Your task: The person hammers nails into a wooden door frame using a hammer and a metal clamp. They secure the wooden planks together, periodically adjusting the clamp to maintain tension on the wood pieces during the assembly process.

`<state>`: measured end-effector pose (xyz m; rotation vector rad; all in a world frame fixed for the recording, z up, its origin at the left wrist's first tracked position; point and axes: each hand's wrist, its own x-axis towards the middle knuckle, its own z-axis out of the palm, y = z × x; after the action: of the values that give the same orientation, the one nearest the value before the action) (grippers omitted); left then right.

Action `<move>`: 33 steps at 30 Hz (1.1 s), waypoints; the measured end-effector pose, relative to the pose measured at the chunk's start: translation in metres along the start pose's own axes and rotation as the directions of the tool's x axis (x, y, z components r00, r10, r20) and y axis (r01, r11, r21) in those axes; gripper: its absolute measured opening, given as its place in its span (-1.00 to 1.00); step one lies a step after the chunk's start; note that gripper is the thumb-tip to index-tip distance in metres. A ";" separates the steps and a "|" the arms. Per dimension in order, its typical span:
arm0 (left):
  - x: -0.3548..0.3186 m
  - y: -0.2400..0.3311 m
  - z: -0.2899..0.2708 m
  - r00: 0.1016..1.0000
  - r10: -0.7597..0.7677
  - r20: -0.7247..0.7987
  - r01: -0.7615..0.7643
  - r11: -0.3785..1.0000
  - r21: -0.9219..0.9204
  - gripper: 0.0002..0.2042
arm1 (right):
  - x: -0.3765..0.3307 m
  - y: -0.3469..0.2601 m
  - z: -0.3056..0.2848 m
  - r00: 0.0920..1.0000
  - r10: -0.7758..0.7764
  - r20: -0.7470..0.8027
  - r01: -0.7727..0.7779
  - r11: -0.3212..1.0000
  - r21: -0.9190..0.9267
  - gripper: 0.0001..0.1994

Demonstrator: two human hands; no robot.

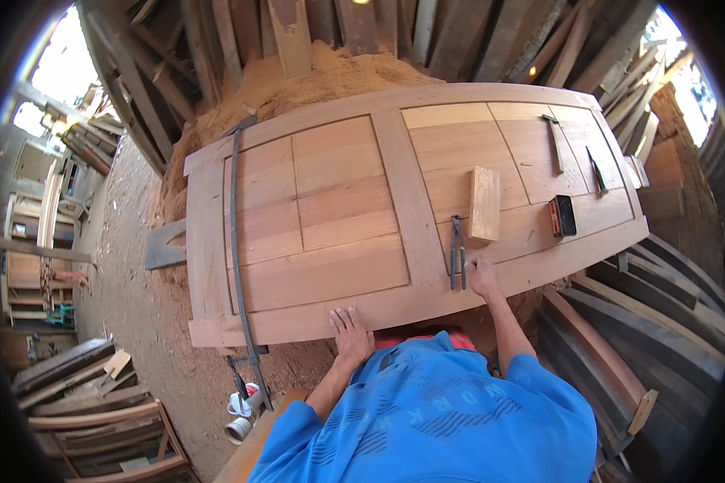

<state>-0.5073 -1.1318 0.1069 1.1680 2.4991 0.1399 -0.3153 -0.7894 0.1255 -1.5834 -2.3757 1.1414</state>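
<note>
A large panelled wooden door (342, 278) lies flat before me. My left hand (351, 332) rests on its near edge with the fingers stretched out. Farther right, my right hand (483, 278) is closed at the near rail, beside the handles of dark pincers (457, 251). Whether anything small is between its fingers is too hard to see. Beyond the pincers lies a pale wood block (483, 204). A small black and red box (562, 216), a hammer (555, 145) and a slim dark-handled tool (596, 171) lie on the right panels.
A long metal bar clamp (234, 217) spans the door's left end, its lower part hanging past the near edge. Sawdust (330, 76) is heaped behind the door, below leaning boards (362, 28). Stacked timber (644, 322) stands at the right, wooden frames (109, 435) at the lower left.
</note>
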 end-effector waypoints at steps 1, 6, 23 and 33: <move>0.000 0.000 -0.001 0.999 0.038 0.017 -0.038 0.999 0.008 -0.11 | -0.010 0.003 -0.001 0.999 0.041 0.012 -0.041 0.999 -0.017 -0.69; 0.020 -0.004 -0.002 0.893 0.416 0.169 -0.394 0.907 -0.148 -0.29 | -0.027 0.005 0.008 0.995 0.097 0.001 -0.097 0.995 -0.002 -0.70; 0.199 0.125 -0.052 0.911 0.383 -0.152 -0.400 0.733 -0.551 -0.68 | 0.103 0.117 -0.102 0.786 0.496 -0.369 -0.582 0.795 -0.171 -0.63; 0.243 0.279 -0.043 0.989 0.129 0.074 0.008 0.450 -0.893 -0.70 | 0.145 0.113 -0.118 0.994 0.064 -0.090 -0.080 0.980 -0.184 -0.71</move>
<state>-0.4650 -0.7633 0.1440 0.7193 1.7470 1.2118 -0.2450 -0.5848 0.0935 -1.7499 -2.4528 0.8648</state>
